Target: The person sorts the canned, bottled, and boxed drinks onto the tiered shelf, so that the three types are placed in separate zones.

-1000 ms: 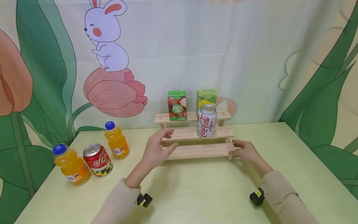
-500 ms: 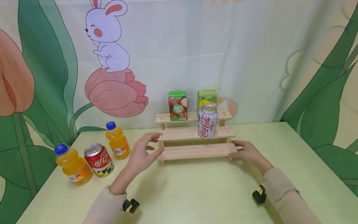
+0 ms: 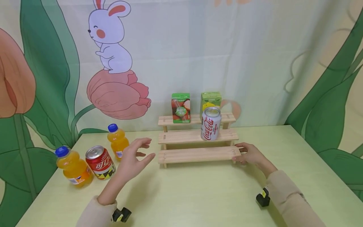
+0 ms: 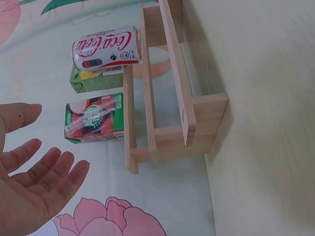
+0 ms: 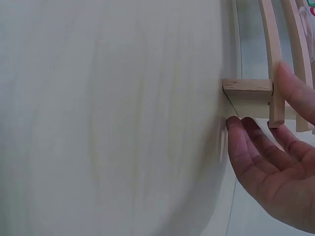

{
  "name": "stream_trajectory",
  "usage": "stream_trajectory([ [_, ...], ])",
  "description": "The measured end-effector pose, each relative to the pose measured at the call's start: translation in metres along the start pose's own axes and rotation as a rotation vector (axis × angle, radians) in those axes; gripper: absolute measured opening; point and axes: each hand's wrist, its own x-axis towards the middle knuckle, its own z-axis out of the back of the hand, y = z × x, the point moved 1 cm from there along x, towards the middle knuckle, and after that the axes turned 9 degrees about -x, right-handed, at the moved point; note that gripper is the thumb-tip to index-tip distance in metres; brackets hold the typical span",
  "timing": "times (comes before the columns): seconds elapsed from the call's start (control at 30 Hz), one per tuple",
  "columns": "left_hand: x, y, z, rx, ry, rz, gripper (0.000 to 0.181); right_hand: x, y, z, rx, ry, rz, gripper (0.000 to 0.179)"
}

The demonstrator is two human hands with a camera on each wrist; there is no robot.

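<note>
Wooden 3-step stand (image 3: 195,154); right hand (image 3: 250,155), fingers clamped on its right end; left hand (image 3: 131,162) near left end, fingers apart.

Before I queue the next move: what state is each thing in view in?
Left grip, relaxed, holding nothing.
Right grip, apparently pinching the right end of the bottom step.
Wooden stand, upright on the table.
Red carton, upright on the top step.
Light green carton, upright there, partly hidden.
White can, upright on the middle step.
Red can, upright, seal unclear.
Near orange bottle, capped, upright.
Far orange bottle, capped, upright, partly hidden.
</note>
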Motion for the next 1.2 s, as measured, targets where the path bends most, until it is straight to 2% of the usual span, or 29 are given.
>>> stream_trajectory([
  [0.23, -0.007, 0.008, 0.007, 0.016, -0.016, 0.022, 0.045, -0.001, 0.000, -0.001, 0.037, 0.016, -0.007, 0.070],
  [0.57, -0.021, 0.017, 0.018, 0.063, -0.048, 0.067, 0.047, -0.001, -0.001, -0.001, -0.012, 0.025, -0.018, 0.071],
  [0.93, -0.030, 0.021, 0.031, 0.101, -0.109, 0.089, 0.050, -0.001, 0.000, 0.000, -0.007, 0.029, -0.019, 0.072],
  [1.2, -0.037, 0.023, 0.043, 0.115, -0.124, 0.143, 0.052, 0.000, 0.001, 0.001, -0.013, 0.033, -0.041, 0.073],
])
